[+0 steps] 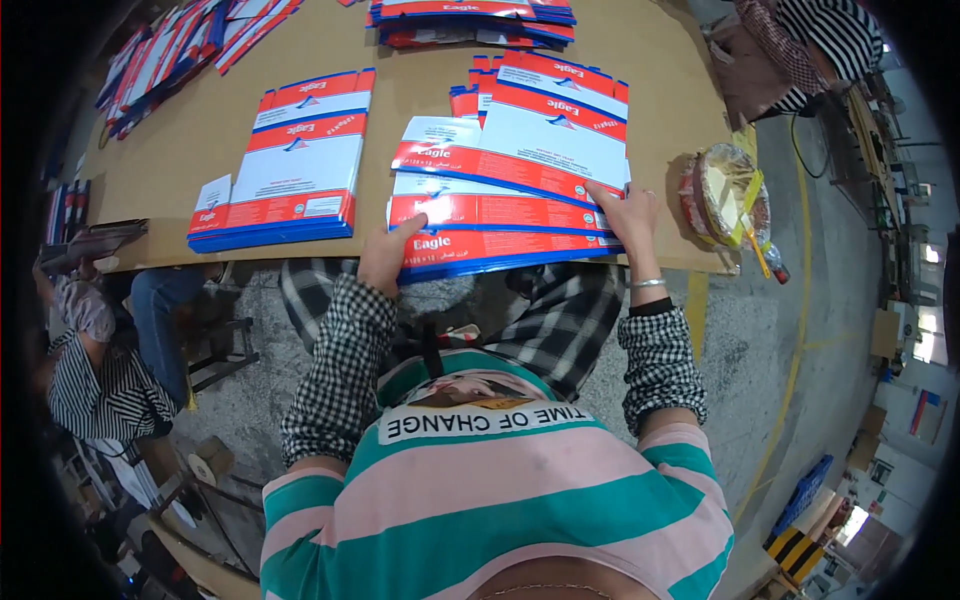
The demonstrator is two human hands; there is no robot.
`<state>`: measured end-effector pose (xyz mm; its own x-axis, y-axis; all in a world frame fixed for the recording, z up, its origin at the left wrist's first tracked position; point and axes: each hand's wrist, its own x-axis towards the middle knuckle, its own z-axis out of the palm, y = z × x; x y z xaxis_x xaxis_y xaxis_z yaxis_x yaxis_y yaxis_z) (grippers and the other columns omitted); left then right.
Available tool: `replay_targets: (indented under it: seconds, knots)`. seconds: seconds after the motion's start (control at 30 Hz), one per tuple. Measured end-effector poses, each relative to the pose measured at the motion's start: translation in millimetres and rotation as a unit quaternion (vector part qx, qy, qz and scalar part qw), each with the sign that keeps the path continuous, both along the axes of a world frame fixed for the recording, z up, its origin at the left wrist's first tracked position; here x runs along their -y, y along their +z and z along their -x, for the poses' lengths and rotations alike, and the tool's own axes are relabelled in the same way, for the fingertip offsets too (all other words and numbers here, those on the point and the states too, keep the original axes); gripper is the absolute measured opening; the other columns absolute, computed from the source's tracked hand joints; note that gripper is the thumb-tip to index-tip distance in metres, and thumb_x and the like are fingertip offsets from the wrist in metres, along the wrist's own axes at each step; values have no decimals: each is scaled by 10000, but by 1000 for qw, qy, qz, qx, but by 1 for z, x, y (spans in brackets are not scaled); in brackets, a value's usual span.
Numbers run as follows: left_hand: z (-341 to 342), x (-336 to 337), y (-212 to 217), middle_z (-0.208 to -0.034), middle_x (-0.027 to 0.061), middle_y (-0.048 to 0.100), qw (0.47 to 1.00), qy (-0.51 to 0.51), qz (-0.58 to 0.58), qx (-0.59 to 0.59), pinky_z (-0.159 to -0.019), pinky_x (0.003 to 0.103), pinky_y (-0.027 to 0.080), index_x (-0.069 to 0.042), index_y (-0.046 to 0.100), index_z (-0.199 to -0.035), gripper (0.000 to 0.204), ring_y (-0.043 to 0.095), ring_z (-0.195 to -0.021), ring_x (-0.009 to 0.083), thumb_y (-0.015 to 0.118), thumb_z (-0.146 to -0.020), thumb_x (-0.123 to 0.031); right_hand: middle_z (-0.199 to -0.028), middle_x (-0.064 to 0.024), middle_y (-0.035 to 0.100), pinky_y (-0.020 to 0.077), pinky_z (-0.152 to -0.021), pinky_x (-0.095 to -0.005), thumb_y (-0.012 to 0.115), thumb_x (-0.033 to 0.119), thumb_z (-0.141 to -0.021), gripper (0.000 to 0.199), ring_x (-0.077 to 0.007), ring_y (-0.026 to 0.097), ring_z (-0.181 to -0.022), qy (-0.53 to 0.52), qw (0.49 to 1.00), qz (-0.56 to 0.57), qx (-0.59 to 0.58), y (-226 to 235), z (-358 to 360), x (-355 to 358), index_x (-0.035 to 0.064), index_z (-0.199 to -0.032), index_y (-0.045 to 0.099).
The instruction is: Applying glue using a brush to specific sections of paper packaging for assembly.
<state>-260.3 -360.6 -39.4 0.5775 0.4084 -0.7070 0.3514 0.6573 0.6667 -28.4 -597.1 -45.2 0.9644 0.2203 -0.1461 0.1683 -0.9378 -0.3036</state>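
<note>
In front of me lies a fanned pile of flat carton blanks (pixel 555 130), red, white and blue, several layers deep and overlapping unevenly. My left hand (pixel 385 255) grips the near left edge of the lower blanks, its thumb on the printed face and the other fingers mostly hidden. At the right edge, my right hand (pixel 630 215) holds the blanks with the thumb on top and the fingers around the side. A bangle circles that wrist. Left of the pile sits a squared stack of similar blanks (pixel 300 165), untouched.
More blanks (pixel 470 15) are piled at the far side of the cardboard-topped table (pixel 420 90), with fanned ones (pixel 175 60) at far left. A glue tub (pixel 715 195) with a brush (pixel 755 240) stands at the right edge. Other people sit at left and far right.
</note>
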Motion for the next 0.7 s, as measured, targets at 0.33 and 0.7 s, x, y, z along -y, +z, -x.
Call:
replay_targets:
  seconds: [0.33, 0.7]
  knots:
    - [-2, -6, -22, -1031, 204, 563, 799, -78, -591, -82, -841, 414, 423, 68, 508, -1088, 412, 535, -949, 367, 627, -786, -185, -834, -223, 631, 492, -699, -382, 708, 447, -668, 581, -303, 626, -747, 15, 987, -157, 23, -1, 5, 5, -74, -912, 624]
    - [13, 6, -36, -1219, 226, 463, 798, -35, -598, -59, -959, 396, 365, 65, 483, -1142, 434, 453, -1124, 327, 552, -856, -254, -887, -163, 648, 493, -710, -315, 710, 330, -714, 546, -198, 625, -778, 60, 957, -267, -101, 7, 14, 17, -71, -1057, 571]
